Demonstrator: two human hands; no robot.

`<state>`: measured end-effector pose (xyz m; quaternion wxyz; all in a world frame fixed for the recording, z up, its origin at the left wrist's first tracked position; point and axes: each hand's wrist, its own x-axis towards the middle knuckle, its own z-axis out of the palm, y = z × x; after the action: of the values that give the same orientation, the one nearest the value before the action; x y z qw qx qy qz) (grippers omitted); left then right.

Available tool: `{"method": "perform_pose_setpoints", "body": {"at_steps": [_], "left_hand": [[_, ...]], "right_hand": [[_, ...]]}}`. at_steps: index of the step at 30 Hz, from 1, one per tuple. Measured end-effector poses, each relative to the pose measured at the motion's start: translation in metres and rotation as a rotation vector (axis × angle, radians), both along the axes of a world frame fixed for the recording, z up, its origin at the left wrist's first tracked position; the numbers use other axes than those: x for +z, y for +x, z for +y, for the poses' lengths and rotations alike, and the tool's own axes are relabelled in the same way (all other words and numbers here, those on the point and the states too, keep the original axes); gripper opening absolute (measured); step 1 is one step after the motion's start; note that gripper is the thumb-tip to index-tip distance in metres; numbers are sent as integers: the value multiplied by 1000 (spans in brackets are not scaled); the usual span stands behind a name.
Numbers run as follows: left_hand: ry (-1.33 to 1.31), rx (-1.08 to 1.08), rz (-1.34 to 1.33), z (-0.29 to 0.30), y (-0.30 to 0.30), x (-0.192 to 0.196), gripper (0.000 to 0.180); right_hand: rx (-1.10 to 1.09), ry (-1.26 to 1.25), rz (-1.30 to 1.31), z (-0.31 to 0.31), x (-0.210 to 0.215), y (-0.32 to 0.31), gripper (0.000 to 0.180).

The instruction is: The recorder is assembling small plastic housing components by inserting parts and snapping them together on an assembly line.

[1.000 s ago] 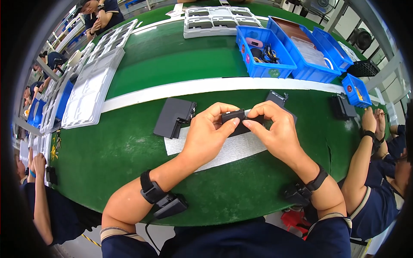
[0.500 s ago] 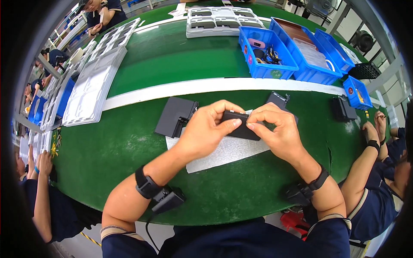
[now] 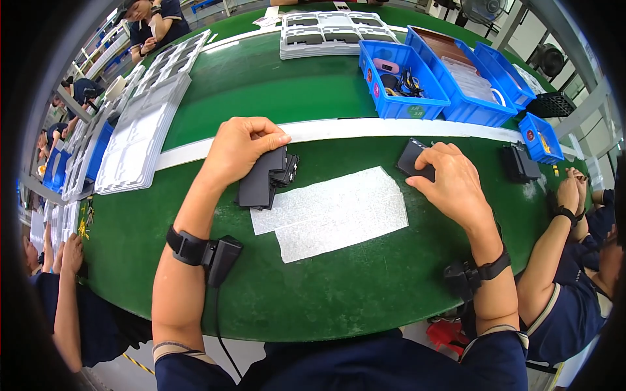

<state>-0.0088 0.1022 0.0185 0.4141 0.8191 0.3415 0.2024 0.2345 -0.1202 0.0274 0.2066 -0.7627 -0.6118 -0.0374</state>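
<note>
My left hand [image 3: 242, 151] pinches a flat black rectangular piece [image 3: 276, 158] between thumb and fingers, over the left pile. That pile of black flat pieces [image 3: 255, 189] lies on the green table beside a crinkled white sheet [image 3: 342, 212]. On the right, my right hand [image 3: 451, 179] has its thumb and fingers closed at the edge of another black rectangular piece [image 3: 412, 156]; its palm hides whatever lies beneath. Nothing lies on the white sheet between my hands.
Blue bins [image 3: 407, 107] with cables and parts stand at the back right, and a smaller blue bin [image 3: 541, 140] sits farther right. White trays [image 3: 140, 133] are stacked at the left. A co-worker's hands [image 3: 572, 189] rest near the right edge, beside black parts [image 3: 520, 163].
My hands have parted from above the white sheet. The left carried a black piece to the left pile; the right moved to the black piece at the right.
</note>
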Motion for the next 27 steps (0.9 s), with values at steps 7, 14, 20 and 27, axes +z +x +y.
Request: {"method": "perform_pose_setpoints", "body": {"at_steps": [7,14,20,27], "left_hand": [[202,-23,73,-13,6,4,27],[183,-163,-219,-62,23,8,18],[-159,-284,-149,-104,38,0,20],[-274,-151,-311,-98,41,-28,50]], "right_hand": [[-130,-231,7,-4,12,1,28],[-128,-276,52,-3,13,3,25],[-44,12,79,-4,3,12,24],[85,195,701,7,-1,-10,16]]}}
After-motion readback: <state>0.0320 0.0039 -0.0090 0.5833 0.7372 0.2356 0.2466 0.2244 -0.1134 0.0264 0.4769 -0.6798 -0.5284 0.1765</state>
